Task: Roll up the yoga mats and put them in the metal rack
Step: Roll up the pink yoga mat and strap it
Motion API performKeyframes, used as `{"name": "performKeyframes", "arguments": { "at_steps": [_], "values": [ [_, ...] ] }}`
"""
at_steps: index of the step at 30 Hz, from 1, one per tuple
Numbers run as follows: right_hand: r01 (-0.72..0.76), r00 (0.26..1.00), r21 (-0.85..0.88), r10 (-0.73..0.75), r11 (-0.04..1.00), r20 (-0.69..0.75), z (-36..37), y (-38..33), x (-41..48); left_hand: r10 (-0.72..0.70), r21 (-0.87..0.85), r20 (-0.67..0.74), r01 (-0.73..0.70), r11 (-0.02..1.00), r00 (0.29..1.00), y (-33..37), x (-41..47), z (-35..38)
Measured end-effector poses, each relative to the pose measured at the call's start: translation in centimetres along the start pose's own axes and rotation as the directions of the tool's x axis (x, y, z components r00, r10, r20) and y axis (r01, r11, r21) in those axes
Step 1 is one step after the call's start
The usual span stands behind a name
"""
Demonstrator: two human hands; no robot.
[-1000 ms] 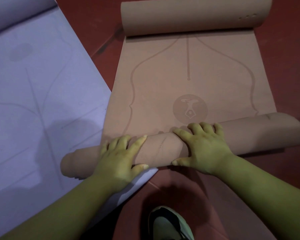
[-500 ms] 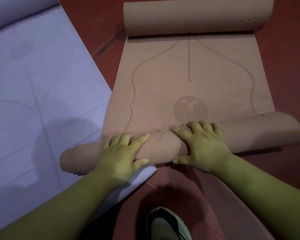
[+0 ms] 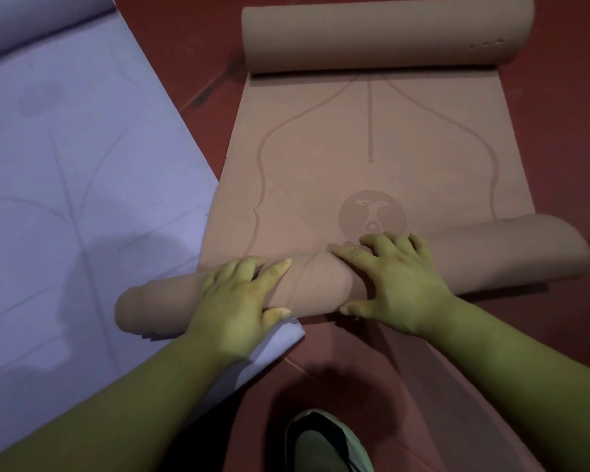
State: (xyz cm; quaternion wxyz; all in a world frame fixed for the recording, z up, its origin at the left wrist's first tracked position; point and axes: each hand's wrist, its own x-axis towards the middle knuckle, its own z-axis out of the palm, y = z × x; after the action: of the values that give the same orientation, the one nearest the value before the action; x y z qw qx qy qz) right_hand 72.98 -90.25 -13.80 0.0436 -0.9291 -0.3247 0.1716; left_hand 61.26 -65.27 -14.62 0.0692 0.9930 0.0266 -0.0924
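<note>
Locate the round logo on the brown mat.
In the head view, the round logo sits mid-width on the flat brown mat, just beyond the right hand.

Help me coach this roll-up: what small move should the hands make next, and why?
Probably roll it forward another turn. The left hand and right hand hold the near roll of the brown yoga mat, and a flat stretch with a round printed logo lies just ahead. The roll's left end overlaps the purple yoga mat, so press evenly to keep it straight.

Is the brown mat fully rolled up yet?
No, the brown mat lies flat between the roll under the left hand and right hand and its curled far end.
</note>
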Motion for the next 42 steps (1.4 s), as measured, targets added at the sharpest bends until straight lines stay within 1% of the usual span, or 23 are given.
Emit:
{"name": "performKeyframes", "arguments": {
  "at_steps": [2, 4, 7, 10, 12, 15, 18, 20, 23, 24, 28, 29, 33, 38, 40, 42],
  "values": [
    [0.013, 0.997, -0.034, -0.016, 0.999, -0.069, 1.1, 0.0, -0.2, 0.003, 0.001, 0.020, -0.003, 1.000, 1.000, -0.1, 0.1, -0.1],
    [0.012, 0.996, -0.048, -0.017, 0.999, -0.092, 1.5, 0.2, 0.0, 0.012, 0.016, -0.011, -0.012, 1.000, 1.000, 0.2, 0.0, 0.0],
    [0.004, 0.999, -0.039, -0.006, 0.999, -0.053, 0.7, 0.3, 0.5, 0.002, 0.043, -0.126, 0.004, 0.999, 0.992, 1.0, -0.4, 0.1],
    [-0.005, 1.000, -0.050, 0.006, 0.999, 0.020, 0.0, 0.5, 0.9, 0.000, 0.077, -0.162, 0.012, 0.997, 0.987, 1.0, -0.6, 0.4],
    [-0.008, 0.998, -0.042, 0.010, 0.999, 0.059, -0.5, 0.5, 1.2, -0.005, 0.075, -0.154, 0.016, 0.997, 0.988, 0.7, -0.5, 0.4],
    [-0.012, 0.998, -0.019, 0.013, 1.000, 0.068, -0.9, 0.4, 1.4, -0.011, 0.055, -0.124, 0.018, 0.998, 0.992, 0.3, -0.1, 0.4],
    [-0.021, 1.000, -0.042, 0.021, 0.999, 0.013, -0.5, 0.1, 0.9, -0.004, 0.031, -0.053, 0.005, 1.000, 0.999, -0.3, 0.5, -0.1],
    [-0.026, 0.999, -0.066, 0.024, 0.997, -0.033, 0.3, 0.1, 0.5, -0.022, -0.012, 0.010, 0.022, 1.000, 1.000, -0.7, 0.8, -0.5],
    [-0.024, 0.998, -0.077, 0.019, 0.997, -0.066, 0.4, 0.2, 0.6, -0.022, -0.004, 0.025, 0.022, 1.000, 0.999, -0.2, 0.9, -0.9],
    [-0.024, 0.998, -0.074, 0.020, 0.997, -0.054, 0.1, 0.2, 0.7, -0.010, 0.017, 0.007, 0.010, 1.000, 1.000, 0.1, 0.7, -1.0],
    [-0.029, 0.999, -0.057, 0.031, 0.998, 0.035, -1.1, 0.4, 1.5, 0.012, 0.067, -0.156, -0.001, 0.998, 0.988, 0.8, 0.2, -0.2],
    [-0.027, 0.998, -0.058, 0.030, 0.998, 0.046, -1.2, 0.4, 1.7, 0.015, 0.072, -0.169, -0.003, 0.997, 0.985, 0.7, 0.2, -0.1],
    [-0.013, 0.999, -0.061, 0.015, 0.998, 0.037, -1.4, 0.4, 1.9, -0.010, 0.035, -0.099, 0.013, 0.999, 0.995, 0.1, 0.7, -0.3],
    [0.028, 0.996, -0.102, -0.036, 0.994, -0.080, 0.0, 0.9, 1.2, -0.037, -0.008, -0.007, 0.037, 0.999, 0.999, -0.4, 1.3, -1.1],
    [0.026, 0.997, -0.117, -0.035, 0.993, -0.073, 0.0, 1.1, 1.5, -0.045, -0.024, 0.017, 0.046, 0.999, 0.999, -0.4, 1.6, -1.4],
    [0.025, 0.999, -0.099, -0.027, 0.995, -0.023, -0.8, 1.2, 2.1, -0.052, -0.030, 0.020, 0.053, 0.998, 0.998, -0.2, 1.8, -1.6]
  ]
}}
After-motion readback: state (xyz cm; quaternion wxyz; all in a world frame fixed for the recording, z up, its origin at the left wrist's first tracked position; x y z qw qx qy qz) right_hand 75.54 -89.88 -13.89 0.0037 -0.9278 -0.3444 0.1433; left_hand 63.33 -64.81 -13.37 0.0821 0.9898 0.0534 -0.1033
